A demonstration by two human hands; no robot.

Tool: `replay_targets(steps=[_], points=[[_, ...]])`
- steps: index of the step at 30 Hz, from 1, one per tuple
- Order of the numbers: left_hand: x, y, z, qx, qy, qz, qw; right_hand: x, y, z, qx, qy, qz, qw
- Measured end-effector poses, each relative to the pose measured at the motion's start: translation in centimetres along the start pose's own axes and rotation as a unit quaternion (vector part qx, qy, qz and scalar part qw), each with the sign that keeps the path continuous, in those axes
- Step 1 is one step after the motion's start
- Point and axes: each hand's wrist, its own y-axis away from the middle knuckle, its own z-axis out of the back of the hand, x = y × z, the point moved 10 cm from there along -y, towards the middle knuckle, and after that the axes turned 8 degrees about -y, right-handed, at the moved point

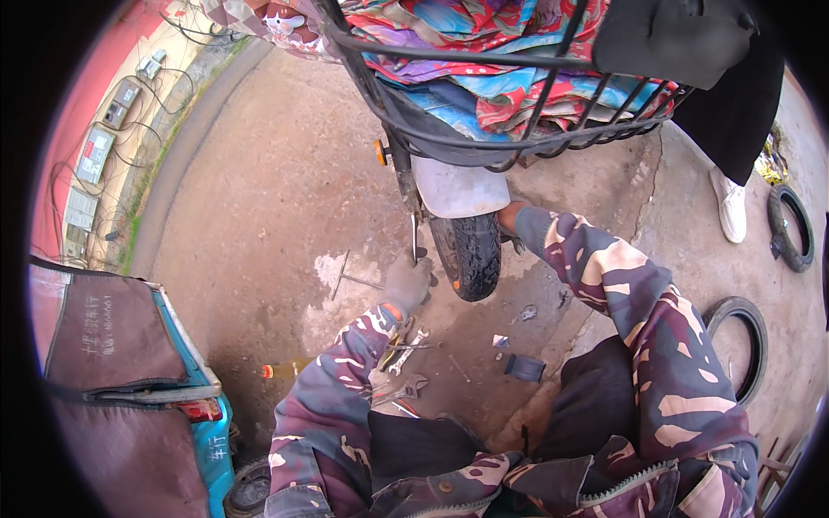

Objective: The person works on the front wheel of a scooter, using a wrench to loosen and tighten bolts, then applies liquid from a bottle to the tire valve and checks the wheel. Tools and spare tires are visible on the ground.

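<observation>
In front of me stands a two-wheeled vehicle's wheel with a black tyre (477,257) under a white mudguard (462,187). My left hand (408,281), in a grey glove, is closed around a silver wrench (414,235) that points up beside the fork (403,177), left of the wheel. On the wheel's right side is my right hand (511,217), close against the wheel, its fingers hidden. Below my left hand, a double-ended wrench (408,352) and an adjustable wrench (402,391) lie on the ground, near a T-handled tool (349,278).
Above the wheel hangs a black wire basket (544,142) of colourful cloth. A person's white shoe (730,207) stands at right, near loose tyres (713,321). A covered blue vehicle (216,432) is at left, beside a yellowish bottle (292,369). A small dark box (524,368) lies before me.
</observation>
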Motion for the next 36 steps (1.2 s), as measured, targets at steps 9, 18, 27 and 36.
replay_targets(steps=[9,18,27,36], points=[[1.4,-2.0,-1.5,-0.007,0.021,-0.066,0.998,-0.7,-0.3,-0.7,-0.013,0.050,0.014,0.999],[3.3,-5.3,-2.0,-0.125,-0.139,-0.235,0.954,-1.0,0.2,-0.8,0.006,0.059,-0.012,0.998],[3.4,-4.4,1.9,-0.098,-0.108,-0.225,0.964,-0.3,1.1,-0.4,0.008,0.045,-0.023,0.999],[0.4,-1.1,1.4,0.081,0.020,-0.006,0.996,0.0,1.0,0.5,0.009,0.022,-0.016,1.000]])
